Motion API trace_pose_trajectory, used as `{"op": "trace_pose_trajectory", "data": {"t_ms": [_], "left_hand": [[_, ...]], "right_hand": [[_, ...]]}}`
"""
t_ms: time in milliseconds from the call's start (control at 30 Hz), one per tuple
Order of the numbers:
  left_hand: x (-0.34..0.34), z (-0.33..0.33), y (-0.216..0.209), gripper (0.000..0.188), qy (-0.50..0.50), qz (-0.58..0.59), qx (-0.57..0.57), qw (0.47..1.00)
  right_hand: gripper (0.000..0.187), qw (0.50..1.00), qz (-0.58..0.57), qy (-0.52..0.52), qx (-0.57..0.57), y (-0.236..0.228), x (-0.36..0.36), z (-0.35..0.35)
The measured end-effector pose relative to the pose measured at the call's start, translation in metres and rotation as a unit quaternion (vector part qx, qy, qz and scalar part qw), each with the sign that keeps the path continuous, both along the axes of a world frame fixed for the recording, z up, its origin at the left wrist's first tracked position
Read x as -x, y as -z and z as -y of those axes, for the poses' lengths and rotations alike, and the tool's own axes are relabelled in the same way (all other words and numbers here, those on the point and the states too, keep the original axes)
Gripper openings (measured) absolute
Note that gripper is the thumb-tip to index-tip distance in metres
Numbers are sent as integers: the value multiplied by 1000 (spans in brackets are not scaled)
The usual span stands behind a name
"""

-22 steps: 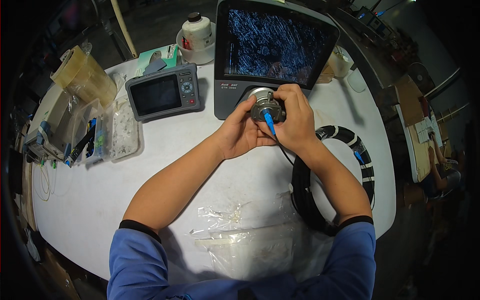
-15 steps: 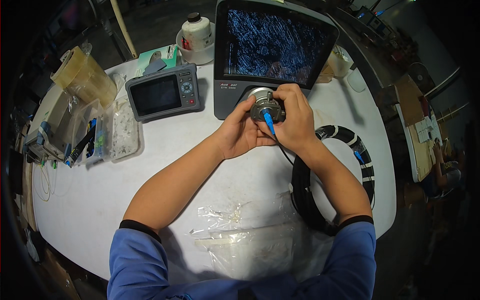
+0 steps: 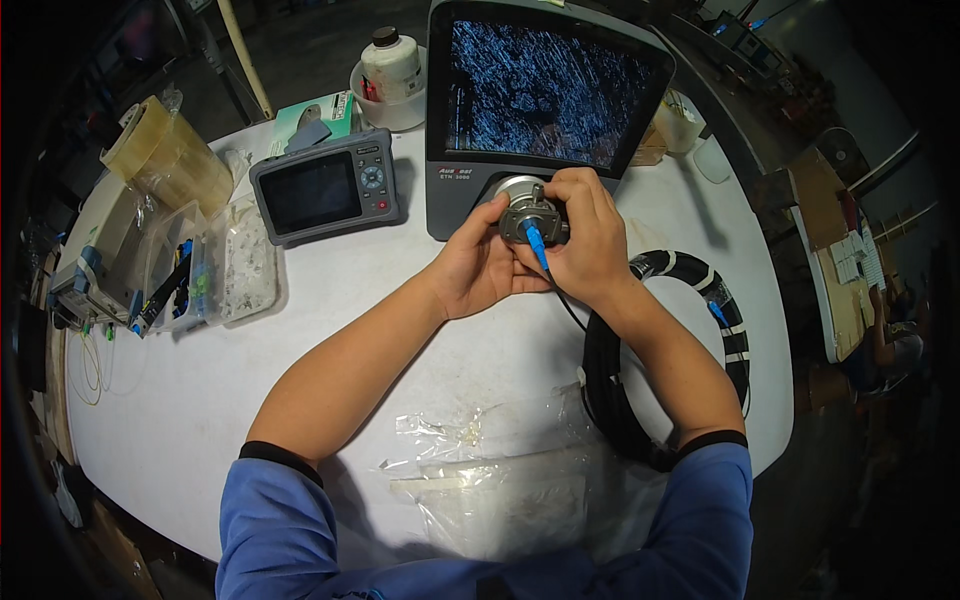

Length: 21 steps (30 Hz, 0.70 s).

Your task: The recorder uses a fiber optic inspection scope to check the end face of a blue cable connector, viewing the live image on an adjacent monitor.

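A dark fibre inspection monitor (image 3: 452, 195) stands upright at the back, its screen (image 3: 550, 90) filled with blue-white speckles and streaks. From its base juts a round metal connector mount (image 3: 521, 207) with small knobs. Plugged into the mount's front is a blue fibre connector (image 3: 535, 243), whose thin black cable trails down to the right. My left hand (image 3: 478, 268) cups the mount from the left and below, thumb against its rim. On the other side, my right hand (image 3: 592, 238) closes on the mount by its upper knob, its lower fingers partly hidden near the connector.
A coil of black cable (image 3: 605, 385) lies beside my right forearm, another blue connector (image 3: 717, 313) on it. To the left are a grey handheld tester (image 3: 318, 190), a clear parts box (image 3: 205, 300) and tape rolls (image 3: 165, 150). Clear plastic bags (image 3: 510, 500) lie in front.
The speckled pattern on the screen has altered, with a dark patch now near its middle. Both hands stay in almost the same place on the mount.
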<state>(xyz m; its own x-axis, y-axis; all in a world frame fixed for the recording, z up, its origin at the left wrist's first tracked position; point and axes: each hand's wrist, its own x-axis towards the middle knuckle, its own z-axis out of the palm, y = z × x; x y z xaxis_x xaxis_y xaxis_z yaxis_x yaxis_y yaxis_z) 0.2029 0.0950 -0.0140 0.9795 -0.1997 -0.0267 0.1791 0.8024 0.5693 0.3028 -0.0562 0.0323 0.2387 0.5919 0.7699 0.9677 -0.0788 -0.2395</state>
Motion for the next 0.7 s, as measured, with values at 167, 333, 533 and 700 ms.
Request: {"op": "trace_pose_trajectory", "data": {"t_ms": [167,333,533,700], "left_hand": [[0,1,-1,71,-1,-1,-4,1000],[0,1,-2,71,-2,0,-6,1000],[1,1,-3,71,-12,0,-15,1000],[-3,-4,8,74,8,16,-33,999]], "right_hand": [[54,1000,1,0,-1,1,-1,0],[55,1000,3,3,0,0,-1,0],[54,1000,-3,1,-2,0,1,-1],[52,998,-11,-10,60,-16,-2,4]]}}
